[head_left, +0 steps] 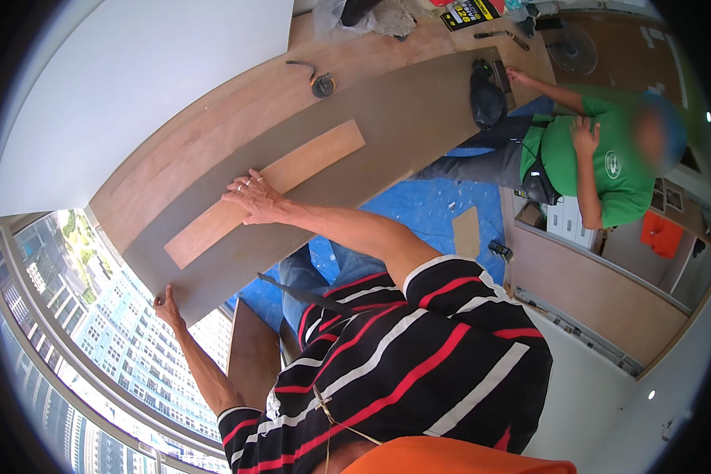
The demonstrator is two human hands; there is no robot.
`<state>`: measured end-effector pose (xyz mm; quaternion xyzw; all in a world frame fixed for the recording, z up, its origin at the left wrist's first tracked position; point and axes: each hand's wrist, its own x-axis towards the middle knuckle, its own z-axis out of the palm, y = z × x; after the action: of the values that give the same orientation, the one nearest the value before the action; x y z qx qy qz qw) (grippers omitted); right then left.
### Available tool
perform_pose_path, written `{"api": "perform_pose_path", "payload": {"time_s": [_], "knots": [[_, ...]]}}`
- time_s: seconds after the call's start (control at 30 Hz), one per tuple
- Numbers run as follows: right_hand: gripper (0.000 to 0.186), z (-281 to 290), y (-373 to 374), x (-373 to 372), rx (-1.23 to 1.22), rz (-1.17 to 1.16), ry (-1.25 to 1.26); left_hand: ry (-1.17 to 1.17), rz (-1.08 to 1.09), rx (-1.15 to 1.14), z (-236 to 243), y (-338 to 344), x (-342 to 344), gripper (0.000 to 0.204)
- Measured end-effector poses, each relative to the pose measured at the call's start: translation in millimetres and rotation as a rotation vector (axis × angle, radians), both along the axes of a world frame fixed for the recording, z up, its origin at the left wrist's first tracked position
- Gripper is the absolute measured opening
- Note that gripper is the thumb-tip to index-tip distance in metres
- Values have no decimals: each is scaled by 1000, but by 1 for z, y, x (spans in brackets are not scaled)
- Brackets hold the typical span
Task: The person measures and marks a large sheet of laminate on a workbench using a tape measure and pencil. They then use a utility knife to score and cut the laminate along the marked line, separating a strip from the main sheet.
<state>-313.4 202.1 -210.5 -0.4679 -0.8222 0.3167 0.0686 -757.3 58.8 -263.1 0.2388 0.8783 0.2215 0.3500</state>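
Observation:
A long grey-brown panel [407, 99] lies on a wooden worktop, and a narrow light wooden strip [324, 154] rests lengthwise on it. My right hand [254, 197] is laid over the middle of the strip, gripping it across its width, with the fingers bent over the wood. At the panel's near left corner my left hand [168, 306] pinches the edge between thumb and fingers; part of its grip is hidden. Beyond the strip a tape measure [322, 84] sits by the panel's far edge. A dark bundle [488, 96] lies at the panel's right end.
A co-worker in a green shirt [581, 158] stands at the right, one hand by the panel's end. Blue sheeting [466, 201] covers the floor, with a cardboard piece [466, 231] on it. Windows [95, 316] border the left. A ratchet-like tool [503, 37] and a fan [573, 49] are farther back.

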Motion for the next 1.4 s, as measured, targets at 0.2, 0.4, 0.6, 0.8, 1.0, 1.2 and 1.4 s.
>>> {"api": "perform_pose_path", "payload": {"time_s": [0.2,0.4,0.6,0.8,1.0,1.2,1.4], "knots": [[58,19,-37,63,180,-485,181,41,19,-35,-10,-1,-25,75],[57,-41,-156,218,116,-1548,9,5,19,25,-6,0,-36,68],[50,-89,-200,298,-490,-2197,683,67,16,-50,0,1,-43,63],[22,-70,-191,302,-515,-2097,729,66,-43,-38,5,3,-49,61],[31,-76,-183,303,-483,-2096,571,165,-59,-90,2,1,-53,63],[44,-83,-183,303,-464,-2107,520,227,-127,-72,8,0,-50,66],[52,-80,-186,308,-516,-2031,506,237,-133,-98,16,5,-41,70]]}}
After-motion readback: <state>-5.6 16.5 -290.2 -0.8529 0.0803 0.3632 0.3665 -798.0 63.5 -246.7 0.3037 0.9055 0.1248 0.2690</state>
